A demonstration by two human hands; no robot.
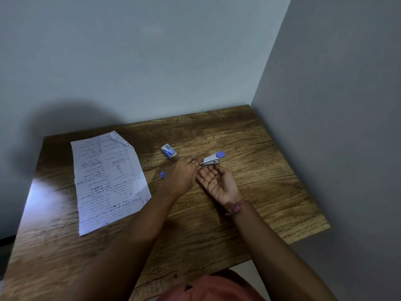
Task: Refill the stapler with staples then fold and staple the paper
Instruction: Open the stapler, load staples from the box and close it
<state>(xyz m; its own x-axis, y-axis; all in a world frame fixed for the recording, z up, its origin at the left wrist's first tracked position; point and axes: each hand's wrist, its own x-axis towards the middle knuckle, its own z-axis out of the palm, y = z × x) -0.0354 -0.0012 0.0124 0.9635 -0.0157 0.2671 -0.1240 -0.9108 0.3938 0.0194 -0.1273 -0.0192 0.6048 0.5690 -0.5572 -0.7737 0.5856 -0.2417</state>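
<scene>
A silver stapler (211, 159) with a purple rear end is held just above the wooden table (249, 148). My left hand (184, 173) has its fingers curled and pinches at the stapler's pointed front tip. My right hand (219, 181) lies palm up with relaxed fingers, its fingertips under the stapler. Whether a strip of staples is between my left fingers is hidden. A small blue and white staple box (168, 150) lies behind my left hand. A handwritten lined paper (108, 179), one top corner folded, lies flat at the left.
A small purple piece (163, 174) lies on the table just left of my left wrist. Grey walls close off the table's far and right sides. Bare wood shows to the right of the hands and along the near edge.
</scene>
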